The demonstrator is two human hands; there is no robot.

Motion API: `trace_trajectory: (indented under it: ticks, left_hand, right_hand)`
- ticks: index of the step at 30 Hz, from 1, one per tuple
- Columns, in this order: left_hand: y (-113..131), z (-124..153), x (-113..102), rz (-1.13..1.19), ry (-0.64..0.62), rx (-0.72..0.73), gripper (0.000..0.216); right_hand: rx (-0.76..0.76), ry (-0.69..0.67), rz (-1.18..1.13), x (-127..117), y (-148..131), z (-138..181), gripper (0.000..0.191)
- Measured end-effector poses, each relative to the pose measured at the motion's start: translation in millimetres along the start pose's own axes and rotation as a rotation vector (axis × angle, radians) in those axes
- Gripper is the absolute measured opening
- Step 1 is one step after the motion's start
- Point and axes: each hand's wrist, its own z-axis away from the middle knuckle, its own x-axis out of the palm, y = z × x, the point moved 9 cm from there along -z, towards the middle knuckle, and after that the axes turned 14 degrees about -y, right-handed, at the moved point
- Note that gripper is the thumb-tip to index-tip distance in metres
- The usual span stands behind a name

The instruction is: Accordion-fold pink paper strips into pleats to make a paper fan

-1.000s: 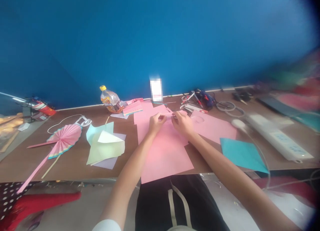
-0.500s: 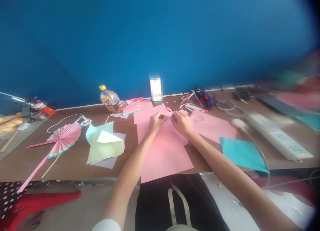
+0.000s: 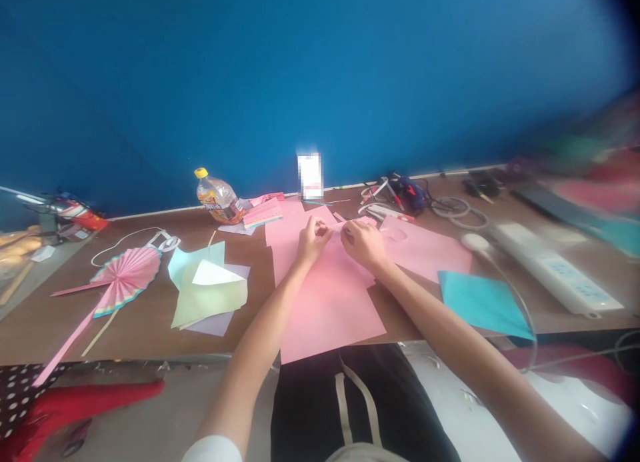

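Observation:
Over the far part of a large pink paper sheet (image 3: 327, 315), both my hands work close together. My left hand (image 3: 313, 242) is closed in a pinch, thumb against fingertips. Just to its right, my right hand (image 3: 364, 243) is closed too, its fingers curled inward. A thin pale pink paper strip (image 3: 336, 229) seems to run between the two pinches; its ends are hidden by the fingers. Another pink sheet (image 3: 427, 252) lies right of my right hand. Beyond my left hand rests a pleated pink paper piece (image 3: 263, 212) with a coloured edge.
A pink paper fan (image 3: 127, 275) lies at left, near loose green and blue sheets (image 3: 213, 299). A yellow-capped bottle (image 3: 219, 199) leans behind them. Rightward are a teal sheet (image 3: 483, 302), a white power strip (image 3: 557, 269) and cables (image 3: 457, 212). A blue wall (image 3: 320, 69) bounds the table.
The view has shifted slightly. My hands stay in nearly the same place, with the left fingers arched a little more; the papers around them have not moved.

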Motion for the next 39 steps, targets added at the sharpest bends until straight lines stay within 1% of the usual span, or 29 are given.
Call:
trace_trajectory:
  ticks: [10, 17, 21, 25, 33, 39]
  left_hand:
    - [-7.2, -3.5, 3.4, 0.167, -0.038, -0.008, 0.038]
    - [-18.9, -7.0, 0.9, 0.266, -0.03, 0.001, 0.033]
    - [-23.7, -10.0, -5.2, 0.186, -0.005, 0.037, 0.028]
    - [-26.6, -11.7, -8.2, 0.14, 0.015, 0.054, 0.025]
    - [-30.8, -12.2, -12.7, 0.197, 0.033, 0.035, 0.022]
    - [-29.8, -12.8, -16.9, 0.241, 0.009, 0.023, 0.024]
  right_hand:
    - [0.015, -0.027, 0.014, 2.8, 4.0, -1.1, 0.022]
    - [0.09, -0.021, 0.007, 1.9, 12.7, -0.4, 0.025]
    - [0.13, -0.009, 0.008, -2.1, 22.1, -0.9, 0.024]
    - [0.131, 0.016, 0.004, -5.7, 28.7, -1.6, 0.021]
    - [0.115, 0.076, 0.025, -17.3, 24.5, 0.6, 0.022]
    - [0.161, 0.056, 0.055, -20.4, 32.5, 0.1, 0.023]
